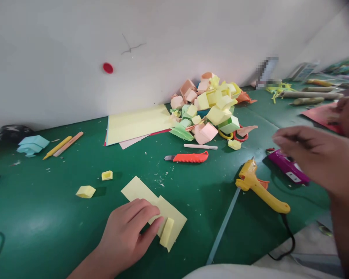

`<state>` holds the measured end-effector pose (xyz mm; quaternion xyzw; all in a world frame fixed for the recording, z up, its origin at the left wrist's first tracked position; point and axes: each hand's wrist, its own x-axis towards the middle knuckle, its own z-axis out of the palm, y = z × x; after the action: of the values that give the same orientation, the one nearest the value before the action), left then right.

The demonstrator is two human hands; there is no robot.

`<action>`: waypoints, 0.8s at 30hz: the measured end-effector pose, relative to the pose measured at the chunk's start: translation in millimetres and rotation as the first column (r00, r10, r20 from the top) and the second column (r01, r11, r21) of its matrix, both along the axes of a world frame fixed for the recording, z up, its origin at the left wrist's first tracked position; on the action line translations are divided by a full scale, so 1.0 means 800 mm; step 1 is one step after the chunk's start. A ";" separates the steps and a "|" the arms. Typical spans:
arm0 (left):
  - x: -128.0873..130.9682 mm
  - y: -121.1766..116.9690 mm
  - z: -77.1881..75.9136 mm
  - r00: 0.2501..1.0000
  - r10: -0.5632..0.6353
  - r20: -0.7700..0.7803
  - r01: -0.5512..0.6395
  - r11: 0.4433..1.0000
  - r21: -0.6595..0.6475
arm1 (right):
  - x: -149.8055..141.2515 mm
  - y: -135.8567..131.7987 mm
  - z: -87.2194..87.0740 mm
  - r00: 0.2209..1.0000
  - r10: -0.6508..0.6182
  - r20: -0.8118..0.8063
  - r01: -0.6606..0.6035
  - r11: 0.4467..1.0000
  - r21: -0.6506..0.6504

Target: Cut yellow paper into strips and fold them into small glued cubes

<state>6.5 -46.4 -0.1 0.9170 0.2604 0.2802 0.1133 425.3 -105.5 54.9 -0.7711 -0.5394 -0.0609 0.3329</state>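
Left hand (128, 228) lies flat, fingers loosely together, pressing yellow paper strip (151, 201) onto green mat (61, 217), fingertips beside small folded block (166, 231). Yellow glue gun (258, 186) lies apart. Right hand (314, 159) hovers blurred, fingers half curled, empty.

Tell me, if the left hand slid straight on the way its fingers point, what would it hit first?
Probably the small folded yellow piece at the tips of the left hand, lying on the pale yellow paper; beyond it is bare green mat.

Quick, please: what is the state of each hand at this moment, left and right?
Left hand: open, fingers pressing flat on the yellow paper piece, gripping nothing.
Right hand: raised above the green table, blurred; fingers partly curled, whether it holds something cannot be told.
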 end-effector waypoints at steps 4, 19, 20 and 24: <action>0.001 0.001 -0.002 1.000 0.011 -0.017 -0.011 1.000 -0.026 | 0.034 0.003 -0.056 1.000 -0.027 0.013 0.028 0.988 -0.153; 0.000 0.005 -0.004 1.000 0.001 -0.032 -0.003 0.998 -0.064 | 0.035 -0.005 -0.103 0.984 -0.023 0.179 0.053 0.986 -0.161; 0.000 0.005 -0.005 0.999 0.001 -0.034 -0.003 0.998 -0.062 | 0.035 -0.005 -0.104 0.981 -0.027 0.191 0.059 0.985 -0.163; -0.001 0.005 -0.006 0.999 0.016 -0.050 -0.018 0.998 -0.056 | 0.033 -0.007 -0.104 0.979 -0.007 0.203 0.051 0.977 -0.209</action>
<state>5.6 -42.4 -5.0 0.9179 0.2787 0.2509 0.1301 452.1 -110.9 -28.7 -0.8000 -0.5623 -0.0851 0.1912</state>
